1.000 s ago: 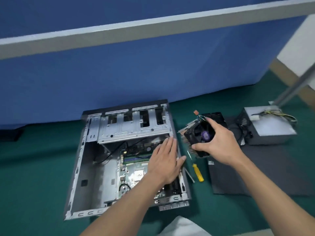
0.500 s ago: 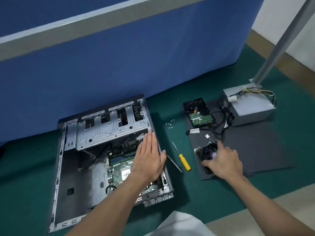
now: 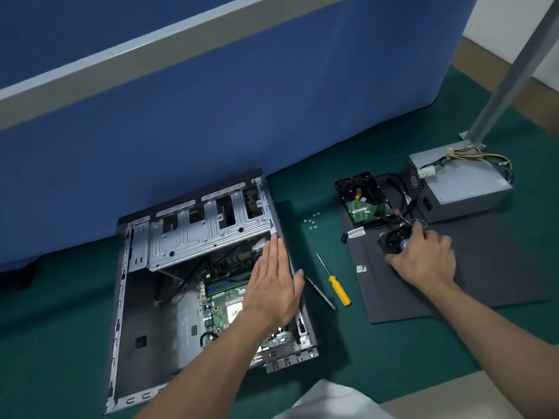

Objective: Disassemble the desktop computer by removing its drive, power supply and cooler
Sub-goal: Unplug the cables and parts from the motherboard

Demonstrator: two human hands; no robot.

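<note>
Left hand [image 3: 272, 285] lies flat, fingers straight, on the near wall of the case [image 3: 121, 297]. Right hand [image 3: 423, 258] grips the cooler [image 3: 393, 241], which rests on the dark panel [image 3: 499, 267]. The cooler is judged light but delicate, so hold it by the fan frame. Beyond the right hand are the drive [image 3: 361, 201], then the power supply [image 3: 459, 186].

Cooler [image 3: 393, 241] no longer being carried in air beside computer case [image 3: 127, 297]; now sitting on dark panel [image 3: 499, 267]. Right hand [image 3: 423, 258] coming down with it, keeping grip from above. Hard drive [image 3: 360, 195] now showing behind. Left hand [image 3: 272, 282] fingers closing together, lying straighter along case edge.
</note>
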